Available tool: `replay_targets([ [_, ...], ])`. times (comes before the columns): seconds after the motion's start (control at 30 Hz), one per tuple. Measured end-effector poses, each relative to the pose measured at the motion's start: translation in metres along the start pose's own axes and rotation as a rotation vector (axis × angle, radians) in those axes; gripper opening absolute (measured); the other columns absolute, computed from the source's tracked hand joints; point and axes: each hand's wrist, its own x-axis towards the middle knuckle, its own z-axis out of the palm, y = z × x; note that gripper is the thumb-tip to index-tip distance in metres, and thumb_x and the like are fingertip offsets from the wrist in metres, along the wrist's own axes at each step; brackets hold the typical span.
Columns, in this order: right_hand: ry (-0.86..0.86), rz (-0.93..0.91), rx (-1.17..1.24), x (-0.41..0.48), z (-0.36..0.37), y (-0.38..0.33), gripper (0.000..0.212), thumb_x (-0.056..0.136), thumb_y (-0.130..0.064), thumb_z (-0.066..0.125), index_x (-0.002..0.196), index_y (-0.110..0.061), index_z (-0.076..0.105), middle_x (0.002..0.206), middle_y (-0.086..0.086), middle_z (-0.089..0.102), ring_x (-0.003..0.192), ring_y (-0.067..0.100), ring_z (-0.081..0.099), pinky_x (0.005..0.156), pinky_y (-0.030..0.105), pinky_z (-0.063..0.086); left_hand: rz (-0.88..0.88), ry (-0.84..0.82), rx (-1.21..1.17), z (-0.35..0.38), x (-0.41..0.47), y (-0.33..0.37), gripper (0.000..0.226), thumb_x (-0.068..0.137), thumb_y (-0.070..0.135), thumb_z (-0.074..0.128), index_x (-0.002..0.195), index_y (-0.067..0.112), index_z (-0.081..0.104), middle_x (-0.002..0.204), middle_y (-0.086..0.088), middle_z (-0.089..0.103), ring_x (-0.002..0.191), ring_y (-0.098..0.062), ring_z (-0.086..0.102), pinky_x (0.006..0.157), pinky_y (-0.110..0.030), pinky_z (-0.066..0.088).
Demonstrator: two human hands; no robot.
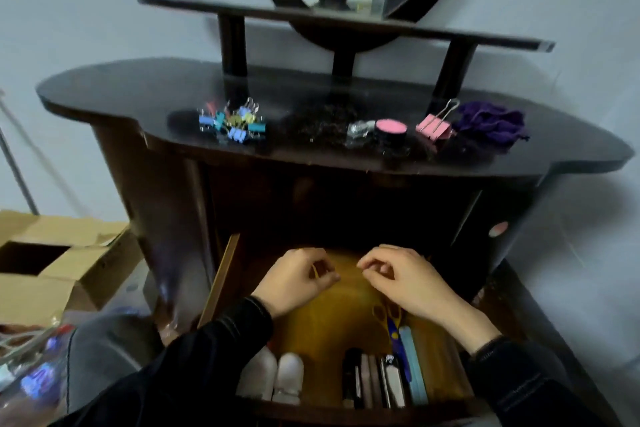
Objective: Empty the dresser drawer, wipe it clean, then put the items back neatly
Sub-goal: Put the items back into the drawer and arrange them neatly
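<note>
Two hands, the left hand (298,279) and right hand (398,276), are held curled over the open drawer (221,284); whether anything is pinched cannot be told. White bottles (277,378) and scissors (389,315) are ranged nearer than the hands. Binder clips (232,123) and a purple cloth (491,123) lie beyond them, so refilling is judged partly done.

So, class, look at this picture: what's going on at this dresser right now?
A person has both hands inside the open drawer: the left hand and right hand are near its back with fingers curled; whether they pinch something small is unclear. Two white bottles, scissors and other small items lie in rows at the front. Small binder clips, a large pink clip and a purple cloth sit on the dresser top.
</note>
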Motion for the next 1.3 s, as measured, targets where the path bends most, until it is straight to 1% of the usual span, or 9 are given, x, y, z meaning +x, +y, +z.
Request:
replay_targets([
  [0.23, 0.502, -0.244, 0.187, 0.045, -0.102, -0.064, 0.013, 0.088, -0.034, 0.059, 0.095, -0.036, 0.069, 0.097, -0.022, 0.065, 0.076, 0.003, 0.06, 0.065, 0.012, 0.04, 0.19, 0.431, -0.073, -0.088, 0.014, 0.061, 0.016, 0.09, 0.041, 0.062, 0.08, 0.028, 0.064, 0.072, 0.013, 0.063, 0.068, -0.008, 0.059, 0.06, -0.033, 0.049],
  [0.37, 0.357, -0.147, 0.048, 0.099, -0.11, -0.07, 0.015, 0.091, -0.032, 0.064, 0.102, -0.04, 0.069, 0.097, -0.021, 0.057, 0.076, 0.001, 0.054, 0.071, 0.029, 0.047, 0.233, 0.655, 0.066, -0.127, 0.028, 0.07, 0.018, 0.091, 0.037, 0.062, 0.077, 0.026, 0.06, 0.068, 0.012, 0.058, 0.064, -0.007, 0.054, 0.056, -0.031, 0.045],
  [0.53, 0.292, -0.07, -0.064, 0.118, -0.1, -0.069, 0.007, 0.091, -0.047, 0.057, 0.094, -0.049, 0.063, 0.1, -0.03, 0.052, 0.084, -0.005, 0.053, 0.063, 0.017, 0.03, 0.136, 0.877, 0.363, -0.171, 0.045, 0.041, 0.022, 0.082, 0.041, 0.074, 0.094, 0.025, 0.065, 0.101, 0.008, 0.058, 0.1, -0.017, 0.049, 0.081, -0.036, 0.047],
  [0.67, 0.291, -0.062, -0.039, 0.116, -0.101, -0.069, 0.006, 0.092, -0.047, 0.057, 0.093, -0.05, 0.063, 0.102, -0.033, 0.052, 0.085, -0.012, 0.053, 0.065, 0.014, 0.031, -0.193, 0.655, 0.463, -0.198, 0.063, 0.009, 0.079, 0.076, 0.072, 0.066, 0.139, 0.028, 0.048, 0.15, -0.008, 0.038, 0.146, -0.039, 0.021, 0.115, -0.056, 0.026],
  [0.73, 0.278, -0.051, -0.027, 0.116, -0.102, -0.07, 0.006, 0.091, -0.046, 0.058, 0.093, -0.048, 0.064, 0.1, -0.033, 0.053, 0.086, -0.011, 0.053, 0.066, 0.015, 0.032, -0.323, 0.495, 0.409, -0.207, 0.071, -0.001, 0.099, 0.07, 0.083, 0.059, 0.149, 0.03, 0.033, 0.158, -0.012, 0.027, 0.147, -0.041, 0.016, 0.117, -0.057, 0.024],
  [0.8, 0.264, -0.039, -0.007, 0.117, -0.104, -0.071, 0.006, 0.09, -0.046, 0.06, 0.091, -0.048, 0.065, 0.099, -0.032, 0.054, 0.085, -0.01, 0.054, 0.066, 0.017, 0.034, -0.374, 0.414, 0.375, -0.212, 0.079, -0.007, 0.108, 0.065, 0.089, 0.056, 0.152, 0.03, 0.028, 0.158, -0.012, 0.028, 0.144, -0.039, 0.027, 0.116, -0.054, 0.03],
  [0.93, 0.24, -0.01, 0.028, 0.123, -0.111, -0.073, 0.005, 0.086, -0.046, 0.062, 0.086, -0.047, 0.067, 0.095, -0.029, 0.06, 0.089, -0.01, 0.055, 0.067, 0.019, 0.036, -0.299, 0.294, 0.328, -0.21, 0.095, -0.005, 0.092, 0.072, 0.084, 0.057, 0.146, 0.031, 0.042, 0.146, -0.005, 0.043, 0.13, -0.032, 0.047, 0.11, -0.043, 0.041],
  [1.07, 0.222, 0.023, 0.066, 0.129, -0.115, -0.076, 0.006, 0.082, -0.045, 0.063, 0.086, -0.048, 0.067, 0.088, -0.036, 0.062, 0.09, -0.008, 0.056, 0.067, 0.02, 0.036, -0.173, 0.229, 0.363, -0.194, 0.111, 0.012, 0.061, 0.089, 0.061, 0.058, 0.141, 0.031, 0.044, 0.133, -0.002, 0.048, 0.123, -0.03, 0.045, 0.105, -0.04, 0.042],
  [1.3, 0.256, 0.071, 0.183, 0.132, -0.119, -0.076, 0.015, 0.086, -0.037, 0.063, 0.095, -0.048, 0.063, 0.082, -0.026, 0.066, 0.082, -0.012, 0.059, 0.069, 0.024, 0.041, -0.032, 0.167, 0.435, -0.164, 0.133, 0.049, 0.052, 0.095, 0.051, 0.056, 0.138, 0.026, 0.043, 0.132, -0.001, 0.05, 0.124, -0.027, 0.046, 0.103, -0.045, 0.04],
])
